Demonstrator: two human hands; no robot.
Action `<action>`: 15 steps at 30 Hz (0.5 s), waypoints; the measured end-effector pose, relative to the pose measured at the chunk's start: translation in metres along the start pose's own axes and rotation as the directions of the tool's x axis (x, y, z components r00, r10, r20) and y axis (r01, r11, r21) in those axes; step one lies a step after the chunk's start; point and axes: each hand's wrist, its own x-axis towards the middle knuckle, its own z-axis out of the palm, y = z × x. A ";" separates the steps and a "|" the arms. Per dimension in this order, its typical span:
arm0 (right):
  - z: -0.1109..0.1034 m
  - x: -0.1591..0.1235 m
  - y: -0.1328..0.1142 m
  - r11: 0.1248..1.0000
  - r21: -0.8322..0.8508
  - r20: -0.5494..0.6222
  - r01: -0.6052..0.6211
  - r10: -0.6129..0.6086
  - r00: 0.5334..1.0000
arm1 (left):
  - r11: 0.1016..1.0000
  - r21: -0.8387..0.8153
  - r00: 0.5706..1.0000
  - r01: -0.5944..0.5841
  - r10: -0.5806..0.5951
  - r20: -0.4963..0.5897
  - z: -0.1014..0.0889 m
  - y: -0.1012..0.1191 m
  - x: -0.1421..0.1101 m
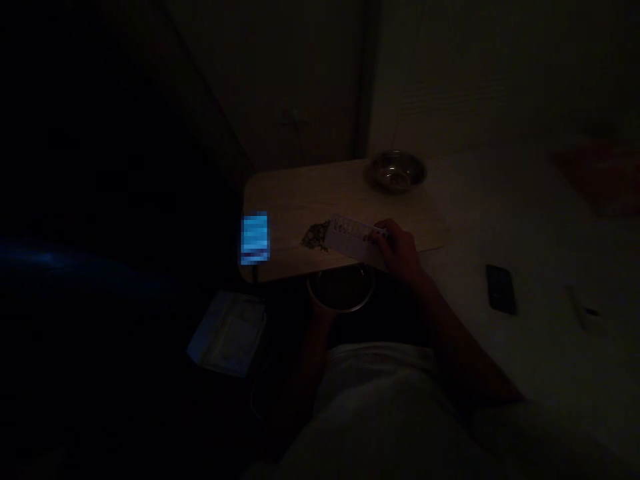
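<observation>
The scene is very dark. My right hand (399,248) is closed on the right end of a flat, pale card (350,240) with a row of marks along its upper part. The card's left end meets a small heap of dark and light bits (315,236) on a wooden tabletop (290,193). Just below the table's near edge, a round metal-rimmed bowl (345,293) is held by my left hand (323,312) at its lower left side. Most of that hand's fingers are hidden in shadow beneath the bowl.
A shiny metal bowl (399,172) stands at the table's back right. A lit, blurred screen (255,238) is at the left end. Low on the left lies a pale box-like object (230,333). A dark phone (501,289) rests on the light surface at right.
</observation>
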 end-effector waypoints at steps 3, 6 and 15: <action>0.002 -0.001 0.001 1.000 -0.005 -0.030 -0.009 0.009 1.000 | 0.999 -0.035 0.998 -0.007 0.005 -0.064 -0.004 0.001 -0.001; 0.003 -0.003 0.002 1.000 -0.003 -0.062 -0.016 0.015 0.998 | 0.999 -0.048 0.999 0.007 -0.009 -0.050 -0.003 0.003 -0.006; 0.007 -0.007 -0.003 0.999 -0.032 -0.075 0.001 -0.003 0.997 | 1.000 0.004 0.997 -0.026 0.026 -0.067 -0.003 0.007 -0.012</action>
